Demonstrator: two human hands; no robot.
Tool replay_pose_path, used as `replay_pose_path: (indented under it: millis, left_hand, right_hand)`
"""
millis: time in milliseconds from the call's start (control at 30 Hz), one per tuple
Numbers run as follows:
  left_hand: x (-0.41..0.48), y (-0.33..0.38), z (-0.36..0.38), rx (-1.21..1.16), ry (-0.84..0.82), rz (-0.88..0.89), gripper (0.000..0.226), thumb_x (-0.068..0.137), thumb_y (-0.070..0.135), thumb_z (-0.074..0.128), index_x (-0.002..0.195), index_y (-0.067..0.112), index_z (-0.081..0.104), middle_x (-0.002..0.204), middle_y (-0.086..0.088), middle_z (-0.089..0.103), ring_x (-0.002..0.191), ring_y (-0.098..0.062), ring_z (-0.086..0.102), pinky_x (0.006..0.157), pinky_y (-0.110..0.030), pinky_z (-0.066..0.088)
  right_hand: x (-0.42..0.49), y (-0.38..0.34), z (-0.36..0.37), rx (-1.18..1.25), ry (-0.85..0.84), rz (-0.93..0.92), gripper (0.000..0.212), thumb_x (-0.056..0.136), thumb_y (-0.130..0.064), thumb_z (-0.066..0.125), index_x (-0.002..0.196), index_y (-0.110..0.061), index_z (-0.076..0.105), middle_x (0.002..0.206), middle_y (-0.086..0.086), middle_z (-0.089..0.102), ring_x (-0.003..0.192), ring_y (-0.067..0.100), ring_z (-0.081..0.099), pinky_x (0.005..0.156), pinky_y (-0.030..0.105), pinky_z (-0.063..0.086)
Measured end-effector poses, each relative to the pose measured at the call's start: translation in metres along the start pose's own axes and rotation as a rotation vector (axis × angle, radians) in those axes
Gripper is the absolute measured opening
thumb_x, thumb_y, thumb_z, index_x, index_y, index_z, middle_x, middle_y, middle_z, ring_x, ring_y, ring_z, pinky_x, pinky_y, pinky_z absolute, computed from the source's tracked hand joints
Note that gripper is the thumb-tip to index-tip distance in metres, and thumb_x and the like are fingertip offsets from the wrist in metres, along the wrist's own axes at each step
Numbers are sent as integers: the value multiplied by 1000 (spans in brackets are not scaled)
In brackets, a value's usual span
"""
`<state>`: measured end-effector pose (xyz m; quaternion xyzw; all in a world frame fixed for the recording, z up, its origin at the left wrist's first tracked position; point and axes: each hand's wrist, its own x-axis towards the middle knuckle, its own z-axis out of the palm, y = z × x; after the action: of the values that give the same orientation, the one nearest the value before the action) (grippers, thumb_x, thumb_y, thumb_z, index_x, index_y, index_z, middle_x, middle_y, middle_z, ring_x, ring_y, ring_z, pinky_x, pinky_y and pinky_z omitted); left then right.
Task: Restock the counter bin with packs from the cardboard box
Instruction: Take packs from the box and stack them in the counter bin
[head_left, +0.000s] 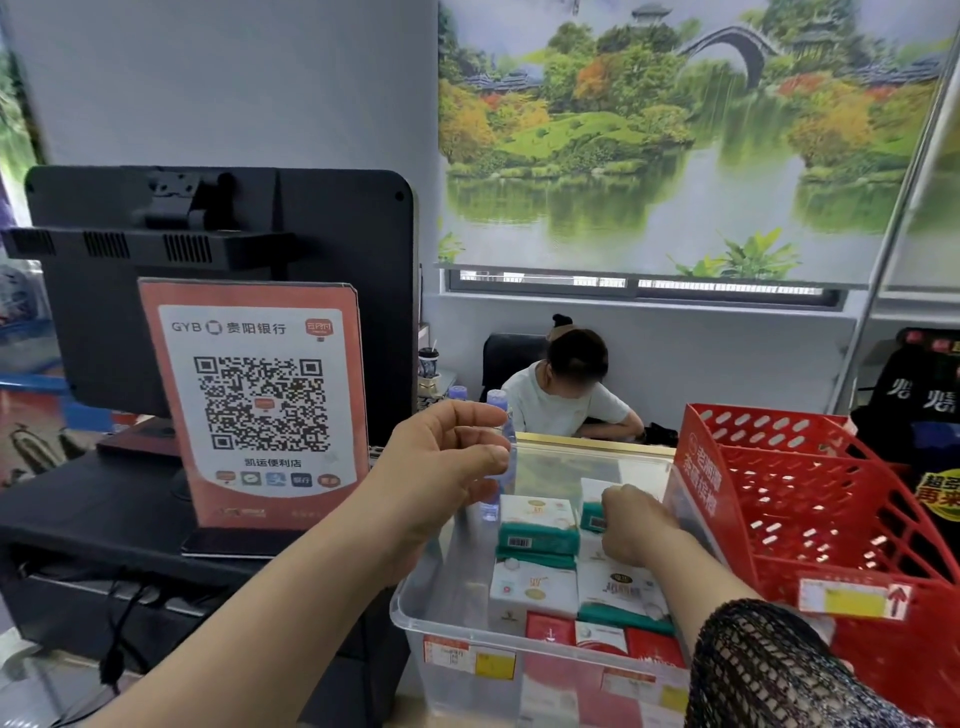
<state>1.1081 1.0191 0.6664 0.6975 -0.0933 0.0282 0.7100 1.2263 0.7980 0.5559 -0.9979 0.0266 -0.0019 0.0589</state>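
Note:
A clear plastic counter bin (447, 631) stands low in the middle, holding several white-and-green packs (537, 527) and red packs (652, 647) near its front wall. My right hand (631, 527) reaches down into the bin and is closed on a white-and-green pack (592, 512) at the back right. My left hand (447, 467) hovers over the bin's left rear corner with its fingers curled apart and nothing in it. No cardboard box shows in this view.
A red perforated plastic rack (810, 514) stands right of the bin. A QR payment sign (262, 402) and a black monitor (223, 249) stand to the left on a dark stand. A person (566, 395) sits behind the counter. Small bottles (496, 402) stand beyond the bin.

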Motion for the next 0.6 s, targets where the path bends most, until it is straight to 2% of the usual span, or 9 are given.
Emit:
replay_pose_path:
  millis: [67,133,200,267,433,533,600]
  left_hand:
    - [0,-1,0,-11,-6,-3,25,87,-3,62,100,17,65,89,-6,70,90,-19,67,67,-23,55]
    - [1,-3,1,-15,-13,-6,24,87,-3,61,100,17,65,86,-3,69,87,-17,67,64,-22,55]
    - [2,-6,2,-7,-15,-14,24,87,-3,61,99,18,64,85,-2,69,87,-16,67,64,-21,56]
    - [4,-8,3,-3,-19,-22,24,87,-2,62,100,18,64,85,-1,69,86,-15,67,66,-22,56]
    - [8,-12,6,-1,-16,-36,24,87,-2,61,97,19,64,81,1,69,85,-16,67,70,-24,58]
    - [9,-14,6,-6,-22,-45,23,88,-2,61,98,19,64,82,0,69,86,-16,66,71,-26,58]
    - [11,-15,6,-1,-21,-49,24,87,-2,61,98,20,64,83,0,69,88,-17,67,72,-25,58]
  right_hand:
    - [0,2,1,-14,11,-32,41,85,-10,60,124,-16,48,122,6,53,104,20,54,80,27,48]
    - [-1,5,4,-30,24,-76,56,85,-8,60,134,-21,37,129,8,47,112,23,51,86,31,47]
    - [-1,7,10,-79,-2,-110,75,85,-8,60,145,-34,22,137,11,37,120,26,45,91,36,46]
    - [2,8,14,-147,-40,-126,83,85,-9,58,146,-44,15,141,12,29,124,29,40,94,41,45]
    - [5,5,16,-157,-49,-145,73,87,-10,56,143,-44,23,141,12,28,125,32,37,94,44,46]
    - [6,3,18,-152,-5,-170,71,86,-11,59,141,-39,24,132,10,39,118,28,46,90,41,50]
    - [6,1,15,-144,20,-216,61,85,-14,59,135,-33,30,123,6,49,108,24,53,87,39,51]
